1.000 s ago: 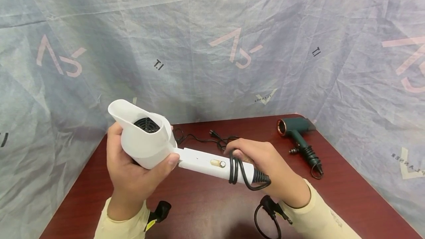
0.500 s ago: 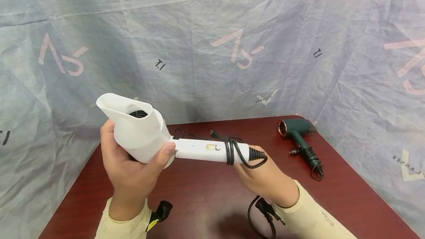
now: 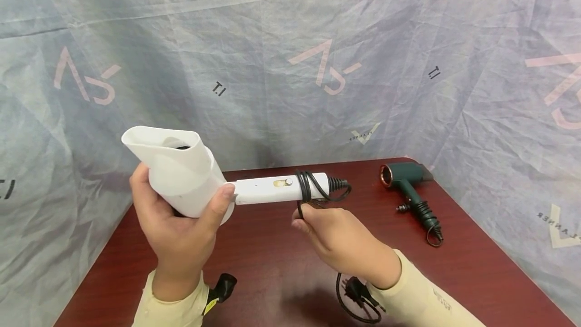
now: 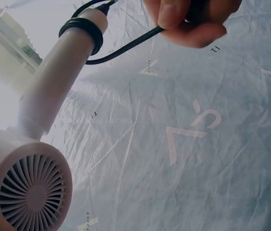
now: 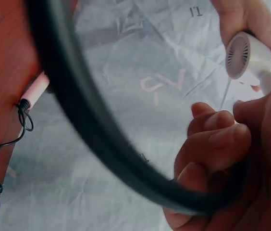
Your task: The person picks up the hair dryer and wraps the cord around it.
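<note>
My left hand [image 3: 181, 236] grips the white hair dryer [image 3: 179, 178] round its body, thumb near the base of the handle. Its wide nozzle tilts up to the left, and the handle [image 3: 268, 189] points right. Black cord [image 3: 305, 185] is wound several times near the handle's end. Just below these coils my right hand [image 3: 349, 241] pinches the cord between thumb and fingers. In the left wrist view, a taut stretch of cord [image 4: 130, 49] runs from the handle to the right hand [image 4: 188, 19]. More cord loops across the right wrist view.
A dark green hair dryer [image 3: 410, 191], its cord wound on the handle, lies at the table's right. In the right wrist view a pink handle [image 5: 35, 90] with a black cord lies on the red-brown table [image 5: 10, 38]. Fabric sheets [image 3: 272, 64] stand round the table.
The white hair dryer has shifted left, and its handle end has swung upward. My right hand has moved from above the handle, behind it, to below it, drawing the cord around.
</note>
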The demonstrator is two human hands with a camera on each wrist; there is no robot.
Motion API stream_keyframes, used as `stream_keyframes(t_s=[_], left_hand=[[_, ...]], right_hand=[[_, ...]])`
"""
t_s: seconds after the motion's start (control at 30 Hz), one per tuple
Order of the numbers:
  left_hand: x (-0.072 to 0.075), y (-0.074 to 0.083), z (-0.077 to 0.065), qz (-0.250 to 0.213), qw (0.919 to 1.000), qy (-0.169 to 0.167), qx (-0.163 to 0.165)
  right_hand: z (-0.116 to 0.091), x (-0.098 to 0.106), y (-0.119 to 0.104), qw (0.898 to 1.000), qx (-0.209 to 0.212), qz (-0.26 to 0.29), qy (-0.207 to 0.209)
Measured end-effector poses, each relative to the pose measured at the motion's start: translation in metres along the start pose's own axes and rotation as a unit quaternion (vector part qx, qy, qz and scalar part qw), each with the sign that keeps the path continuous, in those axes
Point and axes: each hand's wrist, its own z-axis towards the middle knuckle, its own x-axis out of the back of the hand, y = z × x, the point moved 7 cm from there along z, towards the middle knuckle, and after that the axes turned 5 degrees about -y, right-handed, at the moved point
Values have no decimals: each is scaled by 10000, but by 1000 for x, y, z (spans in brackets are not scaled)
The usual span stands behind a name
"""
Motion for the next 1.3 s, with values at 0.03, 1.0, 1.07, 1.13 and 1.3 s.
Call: stream_keyframes(t_s=[0.03, 1.0, 1.07, 1.13, 1.3], left_hand=[[0, 0, 1, -16, 10000, 35, 11], [-3, -7, -6, 1189, 9916, -467, 178], [-3, -9, -6, 1355, 9890, -551, 228], [-2, -11, -7, 1486, 9866, -626, 265], [-1, -15, -8, 1872, 9786, -827, 194]], right_hand=[[0, -1, -1, 9999, -49, -47, -125], [-20, 24, -42, 9934, 1057, -450, 13], [-20, 28, -43, 9934, 1078, -385, 91], [-19, 32, -42, 9936, 1063, -353, 157], [-18, 45, -41, 9929, 955, -455, 548]])
